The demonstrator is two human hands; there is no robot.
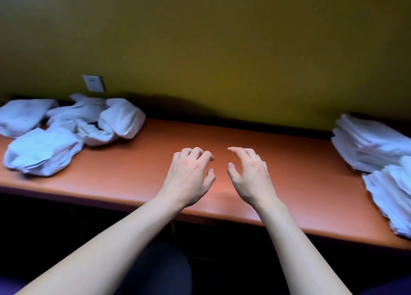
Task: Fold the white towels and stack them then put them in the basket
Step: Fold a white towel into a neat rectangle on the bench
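Both hands are held over the bare middle of the orange worktop [138, 161], palms down; the left hand [191, 174] and the right hand [249, 174] are empty, their fingers loosely curled, nothing being gripped. Crumpled white towels [73, 130] are heaped at the left end of the worktop, near the wall; folded towels [378, 147] are stacked at the right end, a second stack [393, 196] lying just in front; a wall socket [93, 83] is seen above the crumpled heap.

Dim, soft-focus view; blurred, warped edges.
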